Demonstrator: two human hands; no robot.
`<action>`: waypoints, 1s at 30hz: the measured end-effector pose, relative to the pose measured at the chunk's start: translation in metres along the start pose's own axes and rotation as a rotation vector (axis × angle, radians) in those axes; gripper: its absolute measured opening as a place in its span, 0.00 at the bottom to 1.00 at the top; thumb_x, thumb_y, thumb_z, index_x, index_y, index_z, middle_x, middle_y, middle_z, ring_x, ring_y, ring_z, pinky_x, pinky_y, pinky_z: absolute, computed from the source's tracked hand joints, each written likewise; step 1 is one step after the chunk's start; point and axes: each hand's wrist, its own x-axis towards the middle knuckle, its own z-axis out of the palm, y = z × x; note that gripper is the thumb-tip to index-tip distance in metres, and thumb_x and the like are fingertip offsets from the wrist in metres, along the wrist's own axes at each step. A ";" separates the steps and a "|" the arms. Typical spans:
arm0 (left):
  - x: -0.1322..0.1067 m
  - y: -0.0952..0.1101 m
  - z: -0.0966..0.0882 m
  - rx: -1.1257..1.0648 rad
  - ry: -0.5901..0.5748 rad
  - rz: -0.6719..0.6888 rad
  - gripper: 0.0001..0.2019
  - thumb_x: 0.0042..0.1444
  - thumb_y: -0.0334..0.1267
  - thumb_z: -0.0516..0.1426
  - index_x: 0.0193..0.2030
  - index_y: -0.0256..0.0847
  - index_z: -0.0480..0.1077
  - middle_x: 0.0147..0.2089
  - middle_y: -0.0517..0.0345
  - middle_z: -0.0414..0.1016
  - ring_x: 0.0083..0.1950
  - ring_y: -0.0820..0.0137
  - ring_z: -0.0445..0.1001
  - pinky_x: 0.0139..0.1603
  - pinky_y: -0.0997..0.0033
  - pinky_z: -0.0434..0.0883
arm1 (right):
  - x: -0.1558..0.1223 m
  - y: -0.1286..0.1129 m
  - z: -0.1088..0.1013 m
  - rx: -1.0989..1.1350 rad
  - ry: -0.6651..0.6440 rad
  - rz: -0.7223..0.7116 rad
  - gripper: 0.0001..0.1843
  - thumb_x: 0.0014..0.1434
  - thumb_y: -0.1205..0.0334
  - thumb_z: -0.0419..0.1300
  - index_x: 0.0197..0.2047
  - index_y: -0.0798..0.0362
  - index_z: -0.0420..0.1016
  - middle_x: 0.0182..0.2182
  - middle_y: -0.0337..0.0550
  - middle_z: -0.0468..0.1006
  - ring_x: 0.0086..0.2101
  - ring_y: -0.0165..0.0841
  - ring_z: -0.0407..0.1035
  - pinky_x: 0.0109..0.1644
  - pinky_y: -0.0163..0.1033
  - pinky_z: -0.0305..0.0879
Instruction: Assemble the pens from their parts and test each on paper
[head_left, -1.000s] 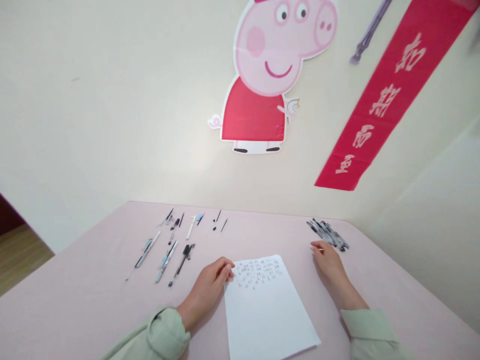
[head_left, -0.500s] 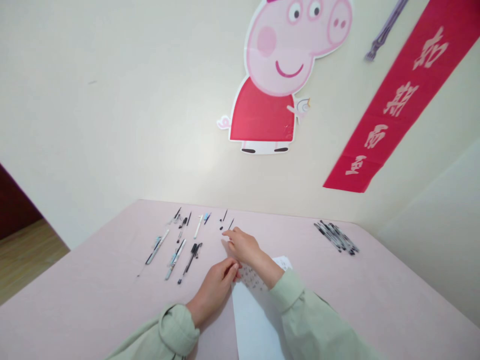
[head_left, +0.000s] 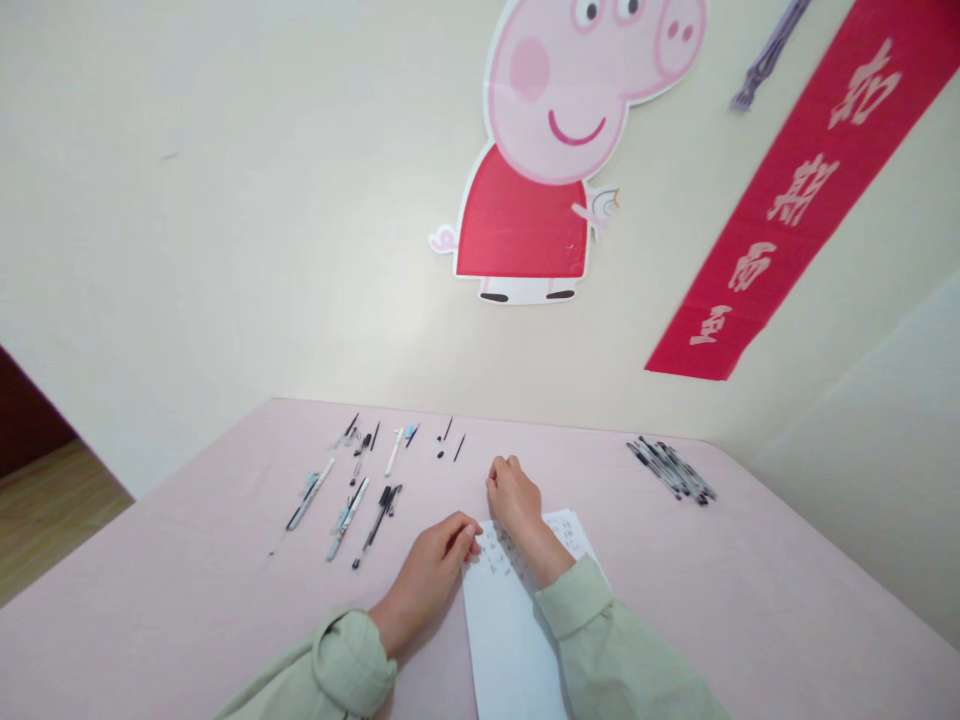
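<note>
1. The left hand point(head_left: 431, 565) lies by the upper left edge of a white rectangular paper sheet with dark handwriting point(head_left: 514, 640). Its fingers are curled and drawn together; whether they touch or pinch the sheet's edge is hard to tell from here.
2. The right hand point(head_left: 517, 500) is over the sheet's upper part, with its fingers folded in together at the far edge. Anything inside the fold would be hidden, so I cannot tell whether it holds something.
3. The sheet rests on the pale pink tabletop point(head_left: 720, 610), its lower right part covered by the right pale green fabric sleeve point(head_left: 607, 625).
4. Left of the hands, a white-and-blue slender pen point(head_left: 313, 495), a similar light-coloured pen point(head_left: 348, 518) and a black slim pen point(head_left: 377, 525) lie slanted, apart from one another.
5. Beyond these lie a thin white plastic rod point(head_left: 394, 452), a short blue piece point(head_left: 412, 434), and a small black round piece point(head_left: 440, 455) near a thin black stick point(head_left: 460, 447).
6. A heap of grey-and-black slender pens point(head_left: 673, 470) lies well apart, towards the table's far right corner.
</note>
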 end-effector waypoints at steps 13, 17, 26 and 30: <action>0.009 -0.001 -0.004 -0.353 0.301 -0.132 0.16 0.56 0.49 0.54 0.42 0.38 0.70 0.36 0.54 0.75 0.31 0.69 0.73 0.36 0.67 0.69 | 0.004 0.003 0.000 0.694 0.093 -0.150 0.07 0.56 0.68 0.53 0.37 0.53 0.71 0.33 0.41 0.72 0.32 0.31 0.67 0.38 0.35 0.64; 0.012 -0.006 -0.008 -0.505 0.411 -0.173 0.24 0.56 0.54 0.54 0.51 0.37 0.66 0.30 0.59 0.71 0.28 0.71 0.70 0.29 0.71 0.66 | -0.014 -0.021 0.000 0.858 -0.103 -0.358 0.07 0.52 0.71 0.54 0.34 0.53 0.69 0.29 0.36 0.71 0.28 0.28 0.65 0.33 0.32 0.61; 0.010 -0.004 -0.010 -0.457 0.433 -0.150 0.22 0.56 0.58 0.54 0.39 0.37 0.70 0.22 0.66 0.62 0.24 0.73 0.62 0.26 0.74 0.60 | -0.012 -0.019 -0.008 0.637 -0.190 -0.266 0.07 0.60 0.68 0.53 0.31 0.53 0.70 0.27 0.37 0.73 0.30 0.29 0.67 0.35 0.32 0.60; 0.011 -0.007 -0.011 -0.444 0.408 -0.158 0.24 0.55 0.59 0.53 0.39 0.37 0.71 0.21 0.66 0.63 0.23 0.73 0.62 0.26 0.74 0.59 | 0.006 -0.018 -0.013 0.320 -0.087 -0.236 0.10 0.62 0.66 0.53 0.43 0.50 0.74 0.39 0.42 0.75 0.39 0.32 0.69 0.42 0.34 0.60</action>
